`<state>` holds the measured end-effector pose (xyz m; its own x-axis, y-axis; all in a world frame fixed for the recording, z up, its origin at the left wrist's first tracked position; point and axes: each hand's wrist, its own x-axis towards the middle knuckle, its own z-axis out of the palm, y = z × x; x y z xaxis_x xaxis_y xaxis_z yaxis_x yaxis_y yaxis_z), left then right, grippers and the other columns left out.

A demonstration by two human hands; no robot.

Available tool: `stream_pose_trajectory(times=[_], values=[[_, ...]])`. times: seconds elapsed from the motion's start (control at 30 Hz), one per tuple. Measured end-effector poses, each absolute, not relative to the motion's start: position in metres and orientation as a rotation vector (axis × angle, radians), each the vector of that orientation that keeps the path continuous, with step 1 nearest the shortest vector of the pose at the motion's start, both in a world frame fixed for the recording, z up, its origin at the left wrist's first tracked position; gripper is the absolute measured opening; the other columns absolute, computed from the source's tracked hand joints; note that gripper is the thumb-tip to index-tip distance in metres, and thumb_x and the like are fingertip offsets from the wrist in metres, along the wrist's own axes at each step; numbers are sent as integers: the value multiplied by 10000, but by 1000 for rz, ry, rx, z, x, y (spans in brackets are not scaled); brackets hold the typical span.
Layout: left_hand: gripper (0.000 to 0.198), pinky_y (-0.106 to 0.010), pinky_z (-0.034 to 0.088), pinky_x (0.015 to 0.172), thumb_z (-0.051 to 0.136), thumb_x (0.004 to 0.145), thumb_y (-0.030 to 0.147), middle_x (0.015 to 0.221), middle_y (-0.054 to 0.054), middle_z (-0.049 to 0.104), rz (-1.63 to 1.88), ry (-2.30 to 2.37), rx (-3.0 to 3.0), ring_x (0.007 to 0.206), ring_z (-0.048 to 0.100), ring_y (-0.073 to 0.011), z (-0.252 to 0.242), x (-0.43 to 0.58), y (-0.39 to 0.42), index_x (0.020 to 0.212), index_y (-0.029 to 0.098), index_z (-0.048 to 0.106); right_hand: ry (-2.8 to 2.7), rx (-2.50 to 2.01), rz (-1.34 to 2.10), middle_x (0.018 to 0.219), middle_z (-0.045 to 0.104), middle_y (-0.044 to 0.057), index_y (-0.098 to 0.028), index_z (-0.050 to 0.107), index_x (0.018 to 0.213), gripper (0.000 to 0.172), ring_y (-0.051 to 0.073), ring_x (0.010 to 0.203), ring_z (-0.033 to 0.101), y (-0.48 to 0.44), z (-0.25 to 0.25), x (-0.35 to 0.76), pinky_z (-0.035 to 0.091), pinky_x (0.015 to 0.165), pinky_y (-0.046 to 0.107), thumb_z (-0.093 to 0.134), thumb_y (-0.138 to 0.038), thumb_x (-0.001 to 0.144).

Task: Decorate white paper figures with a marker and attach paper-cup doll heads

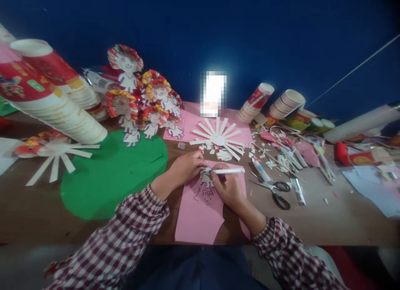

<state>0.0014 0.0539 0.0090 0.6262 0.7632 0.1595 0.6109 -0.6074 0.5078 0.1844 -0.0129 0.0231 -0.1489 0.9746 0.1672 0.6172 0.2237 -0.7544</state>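
Observation:
My right hand (228, 188) is closed around a white marker pen (229, 171), its tip toward the left over a small white paper cutout (206, 178). With its fingers closed, my left hand (187, 167) holds the upper left edge of that cutout. Underneath lies a pink sheet of paper (200, 223) with dark scribbled marks below the cutout. Just beyond my hands is a white disc with radiating paper strips (217, 138). Black-handled scissors (276, 192) rest to the right of my right hand.
Tall stacks of paper cups (59, 98) lean at left. Decorated paper figures (128, 69) stand behind a green paper oval (115, 177). A pixelated bright patch (213, 94) is at the back. Glue tube (261, 170), paper scraps and more cup stacks (286, 104) fill the right.

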Motion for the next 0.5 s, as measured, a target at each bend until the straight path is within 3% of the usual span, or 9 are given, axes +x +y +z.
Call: stream_pose_trajectory(times=[0.5], values=[[172, -251, 454, 719, 563, 914, 253, 953, -44, 626, 509, 1066, 2477, 847, 591, -157, 10, 0, 53, 966, 214, 722, -1852, -1560, 715, 656, 646, 11, -192, 596, 843, 201, 153, 561, 595, -11, 22, 184, 417, 563, 246, 507, -356, 916]])
